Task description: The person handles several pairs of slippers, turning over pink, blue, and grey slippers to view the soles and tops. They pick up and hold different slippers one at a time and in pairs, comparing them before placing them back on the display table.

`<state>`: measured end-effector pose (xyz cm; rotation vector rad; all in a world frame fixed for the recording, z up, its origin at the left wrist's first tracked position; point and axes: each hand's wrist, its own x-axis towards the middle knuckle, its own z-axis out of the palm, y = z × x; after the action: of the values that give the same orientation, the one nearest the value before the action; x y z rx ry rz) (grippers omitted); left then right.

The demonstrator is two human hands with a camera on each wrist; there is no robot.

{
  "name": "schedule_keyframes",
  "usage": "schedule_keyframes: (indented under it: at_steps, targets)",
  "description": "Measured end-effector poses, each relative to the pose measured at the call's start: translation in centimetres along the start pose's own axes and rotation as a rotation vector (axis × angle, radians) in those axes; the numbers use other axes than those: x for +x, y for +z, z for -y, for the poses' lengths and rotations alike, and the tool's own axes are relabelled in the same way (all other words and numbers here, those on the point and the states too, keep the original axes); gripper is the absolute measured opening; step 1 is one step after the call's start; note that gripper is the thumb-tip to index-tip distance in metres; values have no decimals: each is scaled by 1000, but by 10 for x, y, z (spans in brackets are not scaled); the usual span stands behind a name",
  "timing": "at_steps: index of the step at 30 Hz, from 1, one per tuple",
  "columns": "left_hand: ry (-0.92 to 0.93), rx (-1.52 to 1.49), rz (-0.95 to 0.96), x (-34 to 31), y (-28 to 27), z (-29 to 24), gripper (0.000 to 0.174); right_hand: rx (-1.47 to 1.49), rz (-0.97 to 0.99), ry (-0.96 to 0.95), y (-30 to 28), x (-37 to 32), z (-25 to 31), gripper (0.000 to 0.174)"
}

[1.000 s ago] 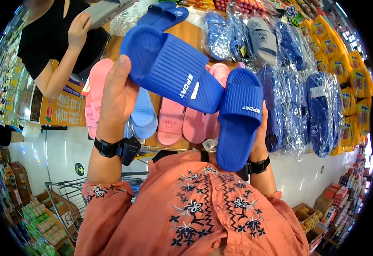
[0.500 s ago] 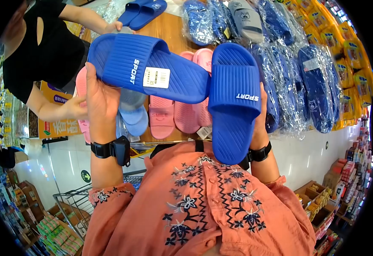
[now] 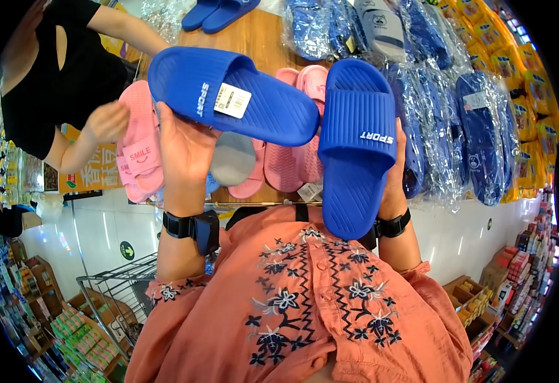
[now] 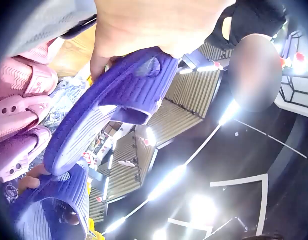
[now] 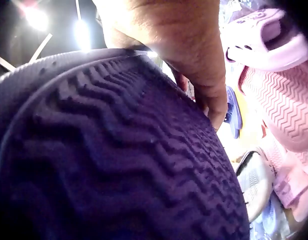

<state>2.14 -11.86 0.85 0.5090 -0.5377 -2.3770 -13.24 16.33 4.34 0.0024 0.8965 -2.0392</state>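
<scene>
at one wooden table (image 3: 260, 48), the left grip (image 3: 187, 143) holds one blue slipper (image 3: 228, 76), the right grip (image 3: 395, 182) a second slipper (image 3: 355, 166).

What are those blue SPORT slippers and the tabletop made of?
The blue SPORT slippers look like matte foam or soft plastic, judging by their even colour and moulded ribs. The tabletop seems to be smooth wood or laminate: brown with streaky grain.
</scene>
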Motion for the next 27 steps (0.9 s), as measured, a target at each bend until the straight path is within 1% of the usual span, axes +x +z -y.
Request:
schedule_keyframes:
  at_steps: [1, 4, 6, 7, 8, 9, 11, 13, 14, 15, 17, 18, 21, 22, 25, 27]
  targets:
    - [21, -5, -83, 0, 2, 0, 54, -6, 18, -5, -1, 2, 0, 83]
    - [46, -83, -73, 10, -8, -1, 46, -39, 58, -13, -3, 9, -3, 90]
    - [30, -193, -23, 9, -11, -1, 42, -90, 62, -15, -1, 7, -2, 95]
    - [21, -249, 12, 11, -10, 0, 40, -96, 69, -14, -1, 8, -1, 94]
    - [-2, -319, 163, 13, -17, 0, 39, -98, 69, -8, -1, 7, -1, 94]
    - [-35, -380, 313, 12, -13, -1, 39, -93, 64, -1, -2, 7, -1, 94]
    - [2, -304, 49, 3, -5, 2, 39, -72, 55, 17, -4, 9, -2, 93]
    - [-254, -532, 132, 12, -34, 4, 39, -54, 46, 31, -7, 9, -4, 92]
    - [-345, -631, 196, 15, -49, 2, 40, -45, 43, 37, -7, 10, -4, 91]
    - [-442, -723, 254, 16, -55, -1, 41, -39, 42, 40, -7, 10, -5, 91]
    - [-575, -880, 420, 13, -40, 10, 44, -20, 42, 47, -6, 10, -5, 90]
    - [-541, -904, 431, 5, -23, 10, 49, 11, 47, 44, -4, 10, -5, 89]
    - [-418, -726, 613, -3, 6, 4, 56, -37, 98, 34, 0, 11, -3, 87]
    - [-400, -753, 633, -8, 16, 6, 59, -8, 92, 51, 2, 10, -3, 85]
    - [-463, -788, 804, 3, 18, 11, 57, 4, 76, 52, 5, 10, -2, 84]
    - [-471, -827, 799, 5, 21, 14, 54, 9, 83, 52, 5, 10, -2, 82]
